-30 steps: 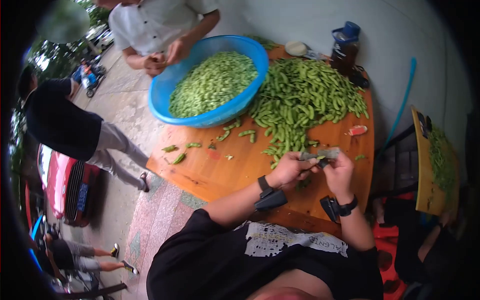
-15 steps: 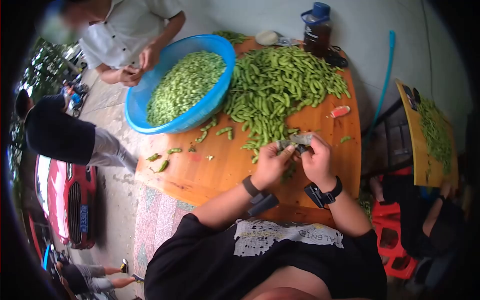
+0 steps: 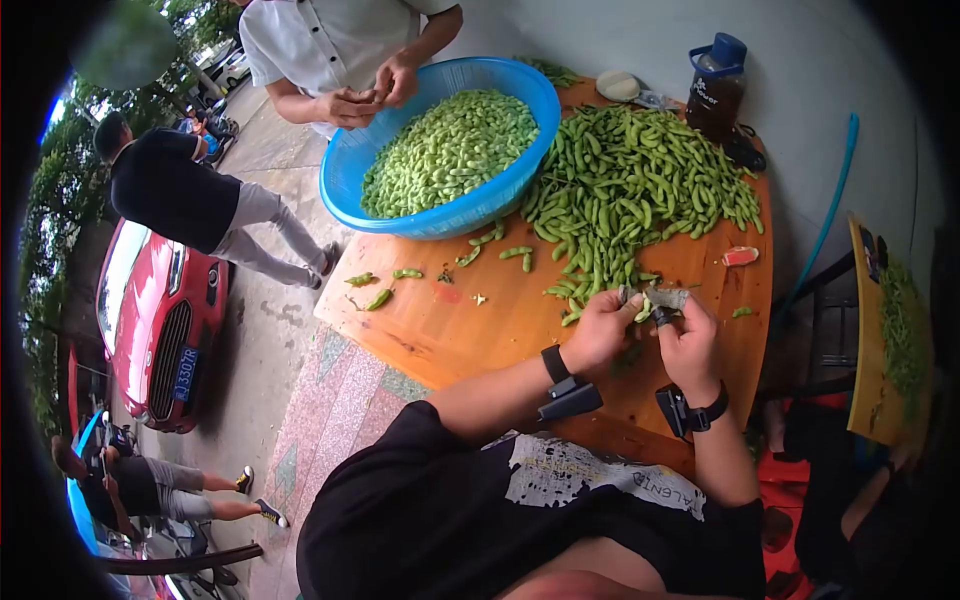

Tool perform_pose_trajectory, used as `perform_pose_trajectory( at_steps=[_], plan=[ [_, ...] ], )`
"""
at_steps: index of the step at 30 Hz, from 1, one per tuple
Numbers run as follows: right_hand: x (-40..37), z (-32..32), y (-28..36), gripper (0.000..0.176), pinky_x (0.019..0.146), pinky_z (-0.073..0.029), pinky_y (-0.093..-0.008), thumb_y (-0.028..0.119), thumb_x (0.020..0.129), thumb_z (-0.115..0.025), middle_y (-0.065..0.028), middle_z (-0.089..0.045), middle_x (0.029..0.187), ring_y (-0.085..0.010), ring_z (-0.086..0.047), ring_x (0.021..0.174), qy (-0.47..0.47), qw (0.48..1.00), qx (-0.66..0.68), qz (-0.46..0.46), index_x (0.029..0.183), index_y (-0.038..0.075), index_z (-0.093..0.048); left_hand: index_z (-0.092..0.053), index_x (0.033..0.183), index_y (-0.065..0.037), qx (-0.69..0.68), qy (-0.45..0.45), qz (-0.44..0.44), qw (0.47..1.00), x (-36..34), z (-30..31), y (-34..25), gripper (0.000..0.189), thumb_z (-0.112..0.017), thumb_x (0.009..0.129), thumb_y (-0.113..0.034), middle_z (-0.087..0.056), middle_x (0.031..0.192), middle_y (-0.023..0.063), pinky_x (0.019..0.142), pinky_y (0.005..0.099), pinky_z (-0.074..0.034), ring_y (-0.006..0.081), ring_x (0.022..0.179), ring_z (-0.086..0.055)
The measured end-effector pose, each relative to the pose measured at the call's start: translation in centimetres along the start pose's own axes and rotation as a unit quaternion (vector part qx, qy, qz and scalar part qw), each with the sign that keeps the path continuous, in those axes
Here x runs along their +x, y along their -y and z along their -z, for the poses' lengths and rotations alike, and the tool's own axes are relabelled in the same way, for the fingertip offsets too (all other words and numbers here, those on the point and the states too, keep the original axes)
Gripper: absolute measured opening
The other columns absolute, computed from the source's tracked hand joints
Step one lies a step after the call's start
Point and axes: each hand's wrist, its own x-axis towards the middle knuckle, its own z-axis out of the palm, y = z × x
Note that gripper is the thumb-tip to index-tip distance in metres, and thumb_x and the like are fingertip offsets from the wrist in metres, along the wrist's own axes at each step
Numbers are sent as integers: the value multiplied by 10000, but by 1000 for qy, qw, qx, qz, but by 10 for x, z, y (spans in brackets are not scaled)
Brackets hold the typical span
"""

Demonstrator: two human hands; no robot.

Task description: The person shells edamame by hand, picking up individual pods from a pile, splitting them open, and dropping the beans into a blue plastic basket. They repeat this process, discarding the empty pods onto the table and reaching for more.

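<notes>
My left hand (image 3: 603,330) and my right hand (image 3: 689,342) meet above the near part of the wooden table (image 3: 480,335). Between their closed fingertips is a small green soybean pod (image 3: 646,306), partly hidden by the thumbs. Grey wrapping covers some fingertips, and a dark band shows on my right thumb. Just beyond my hands spreads a large heap of green soybean pods (image 3: 640,185). To the left of the heap, a blue basin (image 3: 335,190) holds many shelled soybeans (image 3: 450,150).
Across the basin a person in a white shirt (image 3: 330,45) holds both hands together. A dark bottle (image 3: 716,90) stands behind the heap. A red-and-white packet (image 3: 740,256) and loose pods (image 3: 378,299) lie on the table. A red car (image 3: 165,320) is outside.
The view has swung left, so the table and basin appear farther right. My hands remain together at the fingertips, and the green pod between them shows more plainly.
</notes>
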Motion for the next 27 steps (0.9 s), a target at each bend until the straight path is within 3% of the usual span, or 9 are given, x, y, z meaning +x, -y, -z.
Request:
perform_pose_trajectory(
  at_steps=[4, 6, 10, 14, 19, 21, 24, 26, 27],
  plan=[
    [-2, 0, -18, 233, 620, -538, -280, -103, 769, -576, -109, -639, 876, -171, -669, 722, -16, 998, 35, -45, 989, -47, -627, -583, 898, -96, -50, -1, 46, 998, -3, -6, -3, 224, -512, 1004, -280, -580, 704, -3, 425, 208, -327, 78, 489, -443],
    [-2, 4, -20, 223, 616, -538, -263, -93, 783, -588, -97, -654, 864, -148, -667, 720, -6, 997, -82, -1, 994, -39, -635, -600, 872, -101, -38, -8, 56, 998, -2, -8, -5, 275, -568, 976, -353, -568, 663, -20, 408, 205, -302, 50, 470, -419],
    [1, 2, -3, 270, 604, -529, -230, -96, 814, -562, -82, -671, 922, -110, -643, 702, -1, 969, 197, -148, 1073, -39, -608, -630, 872, -81, -28, 15, 45, 998, -2, -9, -9, 211, -568, 983, -250, -620, 707, 0, 413, 191, -298, 51, 482, -438],
    [4, 8, -11, 317, 602, -523, -231, -106, 826, -534, -69, -669, 925, -104, -638, 723, -23, 926, 306, -222, 1130, -32, -591, -606, 966, -57, -63, 14, 90, 994, -5, -14, -19, 182, -520, 1000, -214, -630, 745, 48, 414, 195, -295, 66, 480, -428],
    [4, 4, -8, 246, 565, -520, -268, -89, 790, -576, -69, -666, 863, -139, -635, 673, -116, 986, 101, -67, 1014, -13, -641, -581, 1005, -27, -33, 50, 152, 987, -2, -3, -19, 228, -456, 1017, -218, -623, 804, 77, 409, 217, -281, 102, 495, -440],
    [5, 9, 7, 234, 544, -514, -297, -84, 753, -604, -106, -646, 808, -203, -640, 648, -125, 960, -188, 167, 963, 5, -655, -588, 992, -26, -21, 52, 133, 990, -4, -4, -16, 241, -464, 1017, -231, -629, 789, 72, 425, 215, -290, 103, 491, -438],
    [0, 4, 2, 259, 538, -512, -314, -79, 734, -621, -140, -616, 771, -263, -634, 634, -82, 962, -212, 152, 971, 18, -659, -593, 972, -30, -10, 45, 81, 996, -3, -4, -6, 258, -460, 1022, -245, -623, 758, 57, 444, 215, -305, 103, 489, -436],
    [-3, 1, 3, 254, 533, -506, -302, -76, 765, -602, -117, -649, 794, -211, -640, 625, -56, 986, -129, 94, 1003, 1, -647, -592, 965, -36, -11, 36, 46, 998, -3, -2, -4, 263, -447, 1027, -246, -609, 742, 46, 448, 217, -309, 102, 491, -436],
    [-3, 1, 0, 244, 541, -505, -293, -74, 787, -586, -104, -664, 821, -181, -639, 631, -35, 999, 5, -22, 1018, -14, -635, -590, 947, -42, -4, 51, 55, 997, -3, 0, -7, 256, -454, 1025, -245, -599, 732, 38, 452, 216, -312, 97, 493, -434]
  ],
)
